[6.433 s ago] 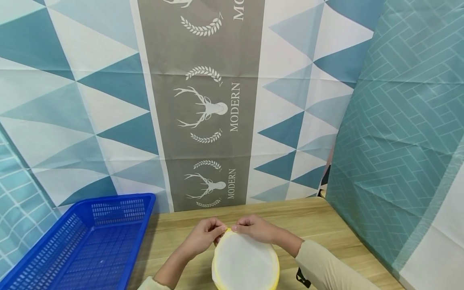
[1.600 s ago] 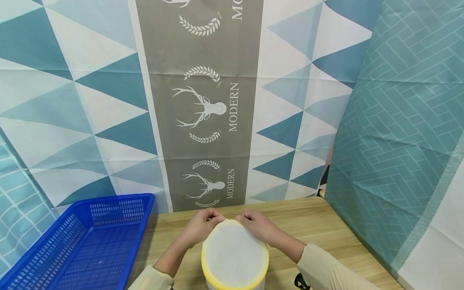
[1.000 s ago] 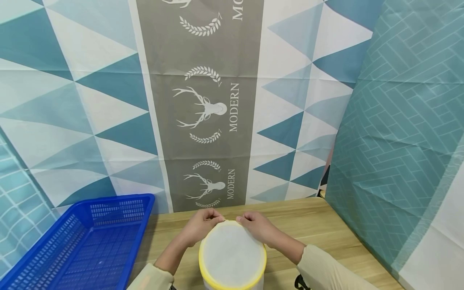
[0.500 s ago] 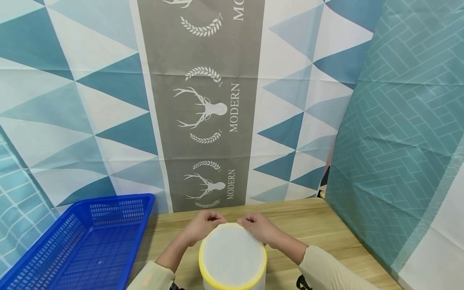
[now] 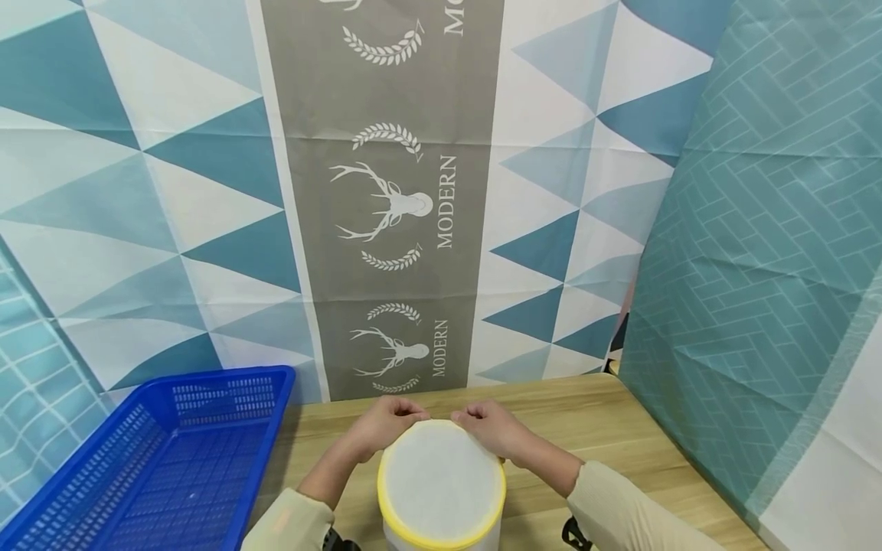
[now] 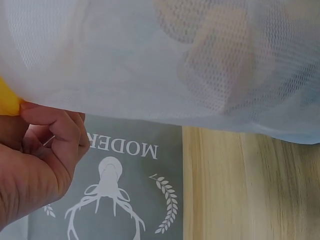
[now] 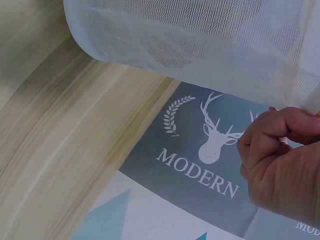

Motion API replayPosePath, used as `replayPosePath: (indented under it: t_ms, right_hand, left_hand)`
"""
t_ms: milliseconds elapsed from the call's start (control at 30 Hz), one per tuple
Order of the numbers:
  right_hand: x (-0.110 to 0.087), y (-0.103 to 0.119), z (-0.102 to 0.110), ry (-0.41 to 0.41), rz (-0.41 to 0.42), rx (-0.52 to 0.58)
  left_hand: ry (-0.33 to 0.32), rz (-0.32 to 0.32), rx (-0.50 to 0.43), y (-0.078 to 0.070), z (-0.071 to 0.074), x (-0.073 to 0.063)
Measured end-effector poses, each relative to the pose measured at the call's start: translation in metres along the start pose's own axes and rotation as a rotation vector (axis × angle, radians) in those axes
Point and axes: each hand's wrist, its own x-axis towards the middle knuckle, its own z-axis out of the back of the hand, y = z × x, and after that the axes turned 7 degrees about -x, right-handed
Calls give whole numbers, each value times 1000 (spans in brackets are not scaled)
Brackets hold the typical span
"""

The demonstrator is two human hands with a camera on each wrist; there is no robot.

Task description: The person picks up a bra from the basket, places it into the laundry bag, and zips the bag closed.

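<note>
A round, white mesh laundry bag (image 5: 444,478) with yellow piping stands in front of me, its flat top facing up. My left hand (image 5: 386,425) pinches the far edge of the yellow rim between thumb and curled fingers. Just to the right, my right hand (image 5: 492,428) pinches the same rim, a small gap between the two. In the left wrist view, the bag's mesh side (image 6: 125,60) hangs beside the hand; tan and grey shapes show blurrily through it. The right wrist view shows the bag's lower edge (image 7: 175,35) over the wooden surface. Any zipper is too small to make out.
A blue perforated plastic basket (image 5: 172,474) stands at the left. The wooden table (image 5: 572,405) runs back to a patterned cloth (image 5: 386,268) with deer prints. A teal sheet (image 5: 744,291) hangs along the right side.
Since the oldest frame the bag has shifted left and its far edge has moved slightly away from me. The hands have spread a little apart along the rim. In the last second hardly anything moves.
</note>
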Motion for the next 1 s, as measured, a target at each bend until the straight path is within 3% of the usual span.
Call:
replayPosePath:
  t_ms: [367, 1000]
  right_hand:
    - [1, -8, 1, 9, 2, -1]
    - [-1, -9, -1, 15, 33, 9]
  left_hand:
    - [-26, 153, -95, 3, -1, 1]
    - [-29, 192, -105, 6, 0, 1]
